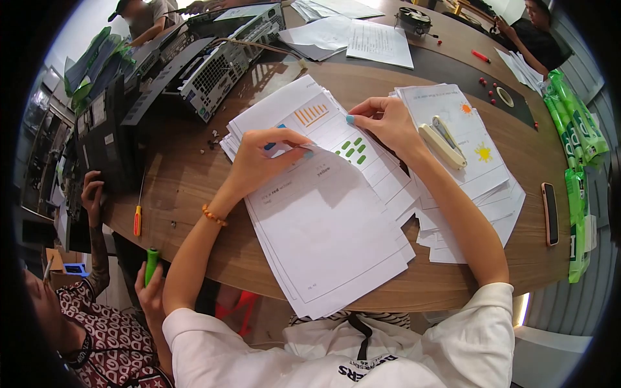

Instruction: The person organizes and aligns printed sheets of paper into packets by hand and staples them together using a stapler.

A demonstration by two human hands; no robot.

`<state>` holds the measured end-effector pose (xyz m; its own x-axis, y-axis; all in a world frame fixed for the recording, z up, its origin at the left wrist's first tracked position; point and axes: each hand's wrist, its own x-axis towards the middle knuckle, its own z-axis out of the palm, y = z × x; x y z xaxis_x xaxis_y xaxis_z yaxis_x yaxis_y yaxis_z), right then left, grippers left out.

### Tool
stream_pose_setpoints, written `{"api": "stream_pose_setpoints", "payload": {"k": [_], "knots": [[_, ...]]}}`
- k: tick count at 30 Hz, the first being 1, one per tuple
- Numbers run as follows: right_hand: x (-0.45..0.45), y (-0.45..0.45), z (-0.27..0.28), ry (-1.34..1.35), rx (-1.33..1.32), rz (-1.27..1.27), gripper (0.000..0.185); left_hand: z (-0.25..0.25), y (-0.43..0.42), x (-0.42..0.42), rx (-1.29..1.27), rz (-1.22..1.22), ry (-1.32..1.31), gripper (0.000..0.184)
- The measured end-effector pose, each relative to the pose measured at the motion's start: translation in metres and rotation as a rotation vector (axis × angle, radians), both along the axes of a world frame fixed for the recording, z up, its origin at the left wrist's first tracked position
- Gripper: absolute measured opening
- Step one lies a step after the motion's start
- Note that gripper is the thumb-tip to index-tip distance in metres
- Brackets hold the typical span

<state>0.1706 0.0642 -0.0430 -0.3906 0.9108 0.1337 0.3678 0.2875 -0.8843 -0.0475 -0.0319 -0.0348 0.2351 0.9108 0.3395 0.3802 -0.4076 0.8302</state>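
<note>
A stack of printed worksheets [336, 246] lies in front of me on the wooden table. My left hand [268, 155] pinches the top edge of a sheet of paper [323, 200], lifted and curled toward me. Beneath it shows another worksheet [381, 171] with orange bars and green oblong shapes. My right hand [388, 123] is closed, thumb and forefinger together at the upper right edge of these sheets. Exactly how much paper is between them is hard to see. Right of it, a cream stapler [443, 143] rests on a second paper pile [482, 178] with sun drawings.
An opened computer case [220, 71] stands at the upper left. A screwdriver [138, 220] lies near the left edge, beside a co-worker's hand [151, 284] holding a green handle. A phone [550, 213] and green packets [576, 213] are at right. More papers [378, 42] and a fan [414, 21] lie at the back.
</note>
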Motion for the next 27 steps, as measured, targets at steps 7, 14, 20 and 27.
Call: {"api": "stream_pose_setpoints", "payload": {"k": [7,14,20,27], "knots": [[-0.003,-0.005,-0.002,-0.064,0.076,0.025,0.021,-0.003,0.007,-0.005,0.261,0.169,0.118,0.014],[-0.005,-0.009,0.002,-0.127,0.203,0.018,0.022,-0.010,0.009,-0.008,0.089,0.192,-0.108,0.015],[-0.011,-0.009,0.000,-0.058,0.581,0.169,0.014,-0.008,0.009,-0.010,0.223,0.227,0.008,0.019],[-0.018,-0.029,0.020,-0.184,0.696,0.266,0.008,0.005,0.004,-0.002,0.415,0.264,0.184,0.022]]}}
